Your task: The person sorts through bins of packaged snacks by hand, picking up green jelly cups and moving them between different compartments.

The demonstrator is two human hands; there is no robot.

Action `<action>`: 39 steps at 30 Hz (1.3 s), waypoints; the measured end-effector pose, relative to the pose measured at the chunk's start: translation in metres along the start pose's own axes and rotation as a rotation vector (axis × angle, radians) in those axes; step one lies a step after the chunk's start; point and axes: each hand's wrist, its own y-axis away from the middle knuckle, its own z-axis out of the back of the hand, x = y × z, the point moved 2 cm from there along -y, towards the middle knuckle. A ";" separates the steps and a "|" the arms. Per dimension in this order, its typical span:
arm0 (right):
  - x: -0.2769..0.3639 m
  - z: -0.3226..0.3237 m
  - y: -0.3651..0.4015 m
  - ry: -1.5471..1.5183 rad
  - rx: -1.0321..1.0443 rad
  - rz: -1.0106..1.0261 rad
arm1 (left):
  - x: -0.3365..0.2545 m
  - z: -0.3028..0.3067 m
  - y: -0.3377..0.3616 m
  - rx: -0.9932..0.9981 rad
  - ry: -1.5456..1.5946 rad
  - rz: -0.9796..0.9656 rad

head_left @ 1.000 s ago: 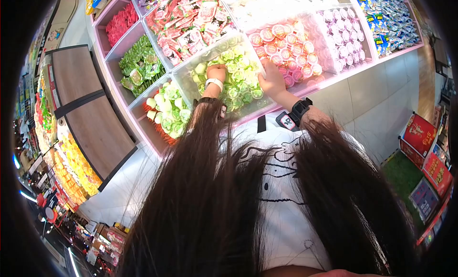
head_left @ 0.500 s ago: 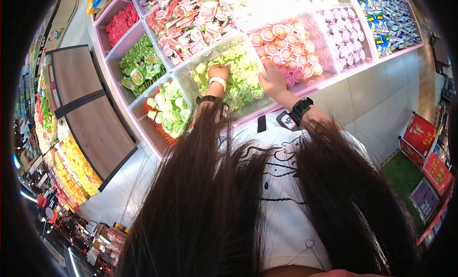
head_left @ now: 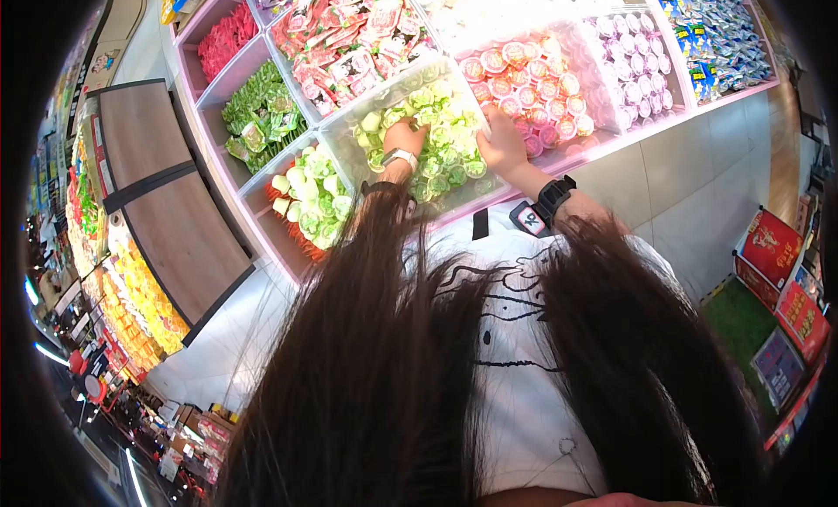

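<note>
My left hand (head_left: 405,138), wearing a white band at the wrist, reaches down among light-green jelly cups (head_left: 449,149) in a clear-walled bin. Its fingers curl downward and are partly hidden, so what they hold cannot be made out. My right hand (head_left: 504,146), with a black watch (head_left: 552,195) on its wrist, grips the clear divider (head_left: 477,105) at the right side of that bin. Just beyond this divider lie orange and pink jelly cups (head_left: 526,95).
Around these sit bins of red-and-white packets (head_left: 349,48), green packets (head_left: 262,118), pale-green cups (head_left: 316,197), purple-lidded cups (head_left: 630,66) and blue packets (head_left: 711,40). A wood-topped bench (head_left: 179,236) stands at left, red signs (head_left: 772,249) at right. Long hair hangs over both forearms.
My left hand has shifted slightly right and down among the green cups, and its thumb shows more. My right hand stays at the divider. The view has moved a little.
</note>
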 end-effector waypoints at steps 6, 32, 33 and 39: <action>0.000 0.000 0.000 0.016 0.005 -0.028 | -0.019 0.009 0.015 -0.011 -0.093 -0.032; -0.001 -0.001 -0.001 -0.002 -0.007 0.009 | -0.044 -0.017 0.000 0.085 -0.230 -0.404; -0.001 -0.001 -0.001 -0.011 -0.005 0.009 | -0.044 -0.017 -0.001 0.108 -0.208 -0.406; 0.001 0.002 0.000 -0.010 -0.002 0.008 | -0.031 0.009 0.007 -0.001 -0.126 -0.409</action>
